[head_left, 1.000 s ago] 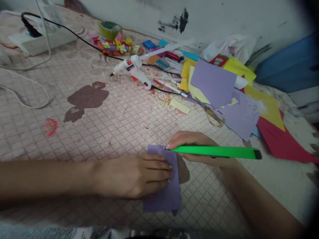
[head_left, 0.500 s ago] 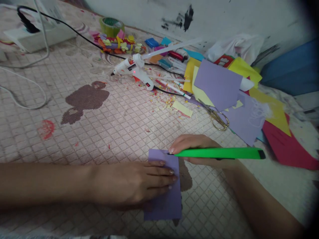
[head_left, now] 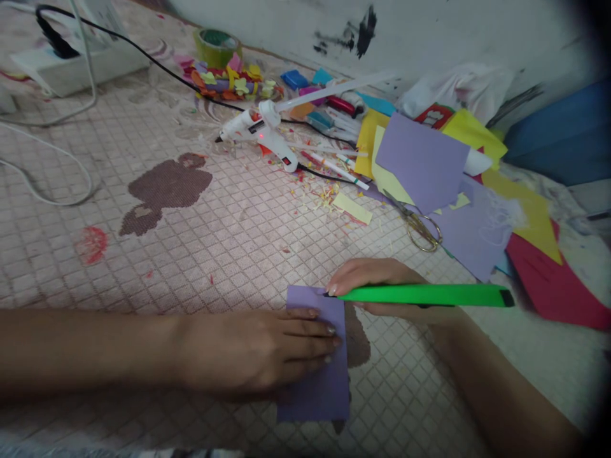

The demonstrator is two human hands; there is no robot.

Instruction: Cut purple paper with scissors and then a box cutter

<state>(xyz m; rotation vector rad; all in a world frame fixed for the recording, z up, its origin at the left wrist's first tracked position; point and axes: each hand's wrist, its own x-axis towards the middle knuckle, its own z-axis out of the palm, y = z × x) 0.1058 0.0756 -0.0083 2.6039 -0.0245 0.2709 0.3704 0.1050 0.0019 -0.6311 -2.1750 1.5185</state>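
Note:
My left hand (head_left: 258, 350) lies flat on a lilac sheet of paper (head_left: 315, 397), its fingertips close to the sheet's right edge. My right hand (head_left: 377, 277) grips a bright green utility knife (head_left: 420, 295), which lies nearly level. The knife's dark tip is at the top edge of the sheet, next to my right fingertips. The sheet rests on a pink quilted cover (head_left: 229, 254), and my left hand hides its middle.
Behind my hands lie a hot glue gun (head_left: 252, 130), gold scissors (head_left: 422, 229) and overlapping lilac, yellow and red paper sheets (head_left: 422, 162). Further back are foam cutouts (head_left: 224, 83), a tape roll (head_left: 217, 48) and a power strip (head_left: 76, 67). A white wall (head_left: 429, 32) runs behind.
The whole scene has drifted slightly in view. My left fingers sit a little nearer the sheet's right edge, and the knife stays at its top edge.

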